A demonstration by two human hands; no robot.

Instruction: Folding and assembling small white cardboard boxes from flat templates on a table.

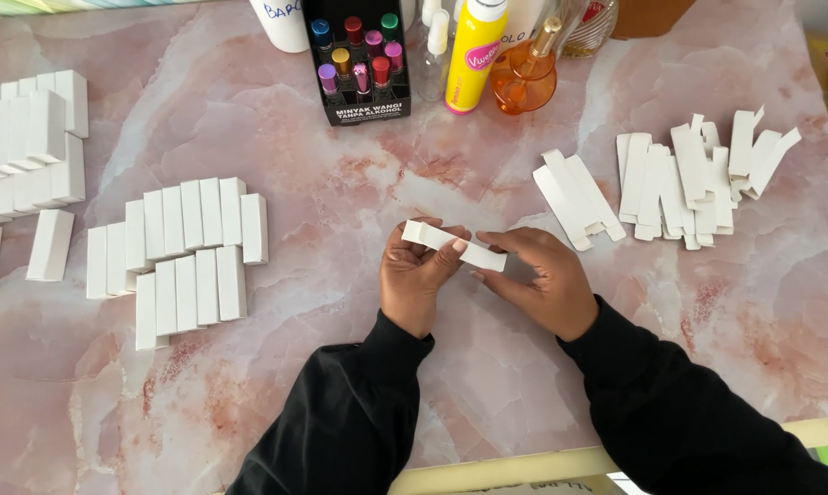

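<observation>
A small, long white cardboard box (453, 245) is held between both hands just above the pink marbled table (340, 183). My left hand (414, 275) grips its left end with thumb on top. Pinching the right end is my right hand (537, 275). Both arms wear black sleeves. Left of the hands lie rows of folded white boxes (180, 247) side by side. To the right is a heap of flat, unfolded white box blanks (679, 179).
More white boxes are stacked at the far left (29, 137). At the back stand a black display case of small coloured roller bottles (357, 55), a yellow spray can (473, 55), an orange glass bottle (524, 73) and a white cup (281, 23).
</observation>
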